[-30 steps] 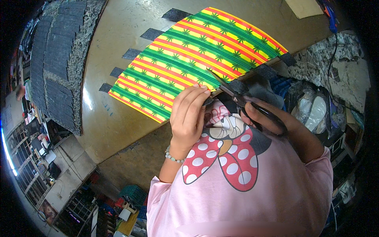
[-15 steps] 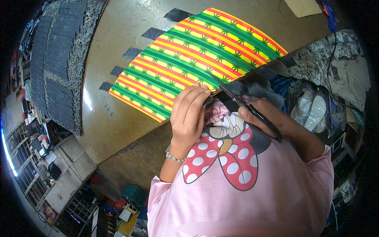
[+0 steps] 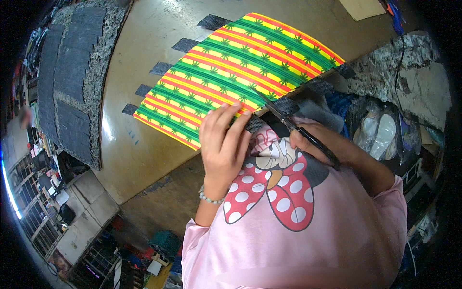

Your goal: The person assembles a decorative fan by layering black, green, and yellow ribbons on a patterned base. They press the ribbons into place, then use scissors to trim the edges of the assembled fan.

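Note:
A curved sheet striped in green, yellow and red with dark leaf prints [image 3: 240, 62] lies on the table before me. Black textured strips [image 3: 185, 45] stick out from under its far-left and near-right edges. My left hand [image 3: 224, 137] rests on the near edge, fingers extended and slightly spread; its thumb is hidden. In my right hand [image 3: 308, 139] are black-handled scissors [image 3: 315, 142], their blades pointing up and left over the near edge, beside one black strip [image 3: 286, 105]. Another strip [image 3: 254, 124] hangs just right of my left fingertips.
The brown tabletop [image 3: 130, 144] has a curved left edge, beyond which dark pieces [image 3: 77, 72] lie in overlapping rows. At right sit plastic-wrapped pale soles [image 3: 385, 132], a worn pale surface [image 3: 418, 72] and a blue tool with a cable [image 3: 395, 19]. Cardboard [image 3: 363, 7] lies at the back.
My left hand has shifted slightly left and its fingers have spread, showing more of the black strip beside them. The scissors stay at the near edge, almost unmoved.

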A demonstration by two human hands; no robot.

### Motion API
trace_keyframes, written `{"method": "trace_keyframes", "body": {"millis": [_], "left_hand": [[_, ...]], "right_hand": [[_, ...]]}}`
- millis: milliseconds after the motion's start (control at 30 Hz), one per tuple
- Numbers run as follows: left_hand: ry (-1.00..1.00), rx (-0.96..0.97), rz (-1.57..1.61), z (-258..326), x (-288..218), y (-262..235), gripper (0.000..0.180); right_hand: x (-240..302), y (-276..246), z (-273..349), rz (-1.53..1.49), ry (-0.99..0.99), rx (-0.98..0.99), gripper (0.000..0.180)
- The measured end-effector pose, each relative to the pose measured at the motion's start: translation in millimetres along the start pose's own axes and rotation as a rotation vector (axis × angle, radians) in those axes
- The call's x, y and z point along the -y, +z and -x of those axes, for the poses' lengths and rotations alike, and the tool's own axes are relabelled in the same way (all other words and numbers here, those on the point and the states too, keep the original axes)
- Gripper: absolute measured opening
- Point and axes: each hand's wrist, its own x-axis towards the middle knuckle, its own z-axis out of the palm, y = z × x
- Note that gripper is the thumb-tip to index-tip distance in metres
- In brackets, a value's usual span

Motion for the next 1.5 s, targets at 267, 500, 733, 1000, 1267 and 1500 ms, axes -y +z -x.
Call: {"method": "trace_keyframes", "body": {"millis": [267,500,733,1000,1267,1500], "left_hand": [[-0.074,-0.072,-0.065,12.7,9.7,-6.5,0.033],[-0.090,-0.082,-0.129,6.5,0.9,0.7,0.035],[0.045,-0.159,-0.083,3.5,5.6,12.9,0.036],[0.094,-0.139,-0.150,4.3,5.2,19.6,0.033],[0.106,-0.172,-0.173,5.6,8.1,22.9,0.036],[0.108,-0.181,-0.186,6.1,7.8,23.3,0.035]], "right_hand": [[4.3,-8.6,0.3,-0.047,0.256,0.097,0.064],[-13.0,-13.3,13.9,0.064,0.200,0.201,0.041],[5.8,-5.4,35.2,0.049,-0.034,0.058,0.048],[17.9,-2.8,5.6,0.114,0.049,0.063,0.051],[17.6,3.2,1.0,0.157,-0.005,-0.020,0.047],[19.0,2.9,-0.7,0.158,-0.008,-0.023,0.044]]}}
